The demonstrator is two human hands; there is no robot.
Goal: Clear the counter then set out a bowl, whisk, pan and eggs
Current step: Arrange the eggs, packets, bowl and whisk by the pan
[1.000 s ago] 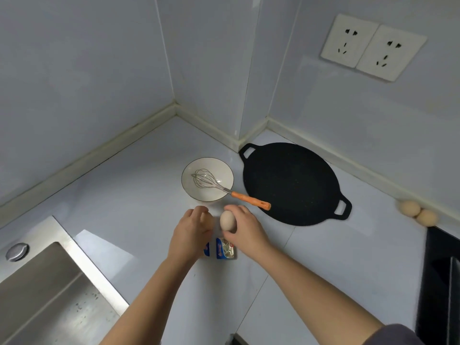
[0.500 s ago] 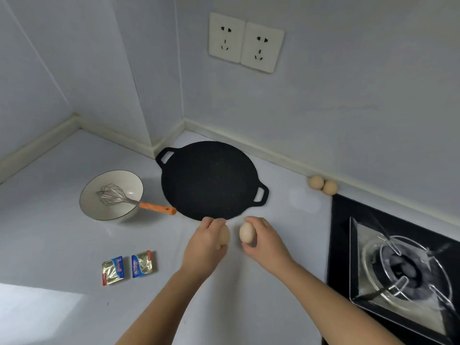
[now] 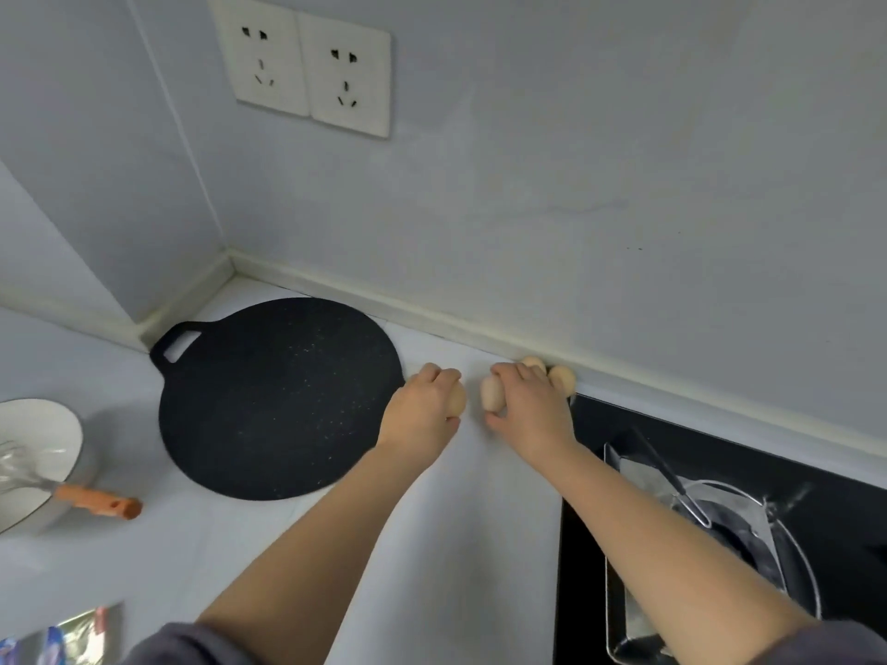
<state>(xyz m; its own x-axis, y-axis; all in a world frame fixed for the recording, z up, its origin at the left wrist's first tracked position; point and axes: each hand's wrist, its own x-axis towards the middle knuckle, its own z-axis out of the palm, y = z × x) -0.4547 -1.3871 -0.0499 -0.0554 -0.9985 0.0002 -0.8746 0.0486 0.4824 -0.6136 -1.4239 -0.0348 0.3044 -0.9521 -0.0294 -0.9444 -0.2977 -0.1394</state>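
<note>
White tabletop (image 3: 456, 544) by pan (image 3: 278, 400): our left grip (image 3: 422, 410) clamps one egg (image 3: 457, 400), right grip (image 3: 528, 405) another egg (image 3: 492, 395); bowl (image 3: 48, 419) holds whisk (image 3: 96, 501).

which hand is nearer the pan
Left. The left hand, gripping an egg, sits at the pan's right rim; the right hand is farther right, beside the wall eggs.

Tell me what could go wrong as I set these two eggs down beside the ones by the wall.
1. The right hand is right against the eggs at the wall; it might knock them onto the black hob.
2. The left hand and right hand hold the left egg and right egg close together; they could crack against each other.
3. The counter is flat, so released eggs may roll.
</note>
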